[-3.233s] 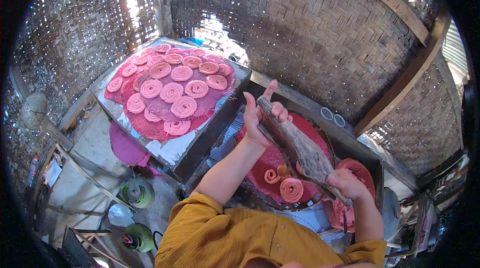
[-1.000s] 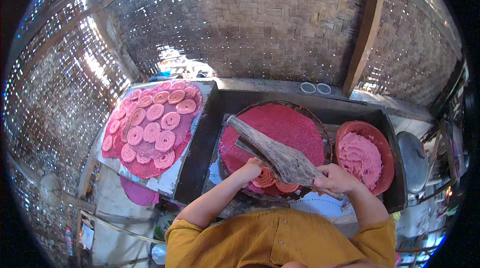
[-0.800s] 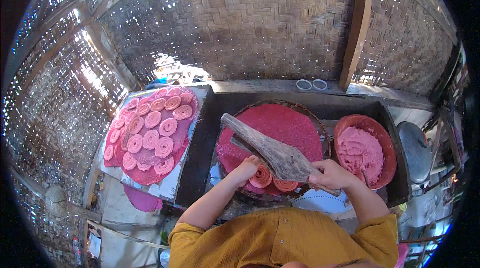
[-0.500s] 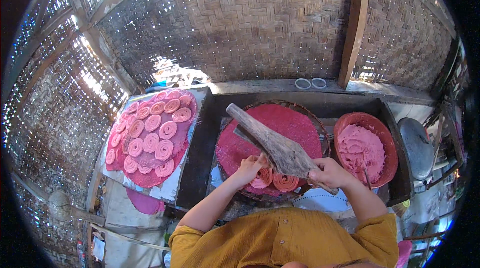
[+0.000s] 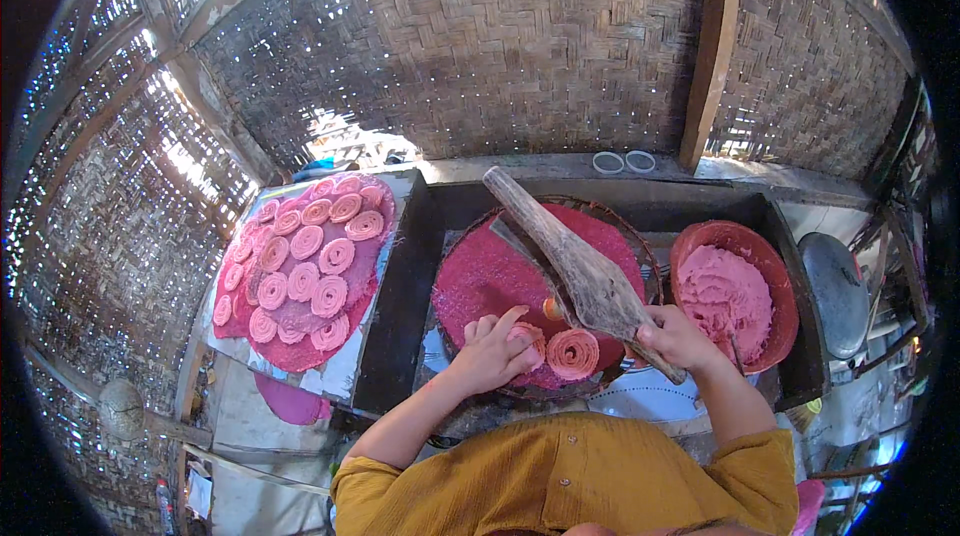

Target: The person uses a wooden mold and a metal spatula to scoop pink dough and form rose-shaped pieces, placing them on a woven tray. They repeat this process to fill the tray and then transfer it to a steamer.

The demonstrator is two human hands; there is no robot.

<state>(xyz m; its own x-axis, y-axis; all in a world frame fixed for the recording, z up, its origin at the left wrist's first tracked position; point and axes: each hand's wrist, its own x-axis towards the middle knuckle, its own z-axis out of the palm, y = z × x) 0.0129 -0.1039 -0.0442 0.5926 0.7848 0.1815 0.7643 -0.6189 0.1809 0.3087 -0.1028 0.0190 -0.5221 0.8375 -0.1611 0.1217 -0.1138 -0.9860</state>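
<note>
My right hand (image 5: 672,338) is closed around the near end of a worn wooden press (image 5: 590,281), whose two long arms slant up and away to the left. It hangs over a round mat (image 5: 470,276) covered in dark pink. A small orange-tan part (image 5: 551,309) shows at the press's left side. My left hand (image 5: 492,351) is off the press, its fingers apart over the left pink noodle coil (image 5: 529,340), partly hiding it; they seem to touch it. Beside that, a second coil (image 5: 573,354) lies in full view on the mat's near edge.
To the left, many pink coils (image 5: 302,281) rest on a pink sheet over a pale board. A red bowl (image 5: 783,336) of pink dough stands right, inside the dark wooden trough (image 5: 390,351). Beyond it is a grey lid (image 5: 835,296). Two white rings (image 5: 623,163) lie on the back ledge.
The press has shifted right and stands more steeply, in my right hand. My left hand has come away from the press and moved down over the left coil. The right coil is more exposed.
</note>
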